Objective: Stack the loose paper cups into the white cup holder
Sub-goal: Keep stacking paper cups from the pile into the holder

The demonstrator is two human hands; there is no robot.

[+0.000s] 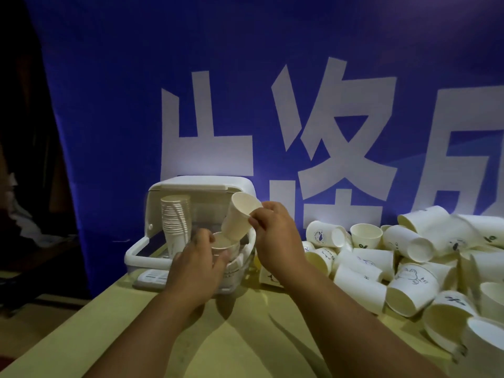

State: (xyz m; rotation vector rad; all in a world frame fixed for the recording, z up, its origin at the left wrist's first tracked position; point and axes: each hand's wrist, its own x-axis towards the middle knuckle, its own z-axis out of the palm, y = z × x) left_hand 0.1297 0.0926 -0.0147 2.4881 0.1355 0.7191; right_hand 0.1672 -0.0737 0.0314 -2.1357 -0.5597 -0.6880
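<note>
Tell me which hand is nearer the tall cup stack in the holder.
Left. The left hand sits just right of the tall cup stack, gripping a shorter stack; the right hand is farther right, pinching a tilted cup above it.

We find the cup holder on the table, directly ahead of our left hand and to the left of our right hand. Inside the holder, a tall stack stands beyond and left of the left hand, and a short stack sits within that hand's fingers. The tilted cup pinched by the right hand lies just left of it, its base at the short stack's mouth. The loose cups lie heaped on the table to the right of the right hand. The banner hangs behind everything.
</note>
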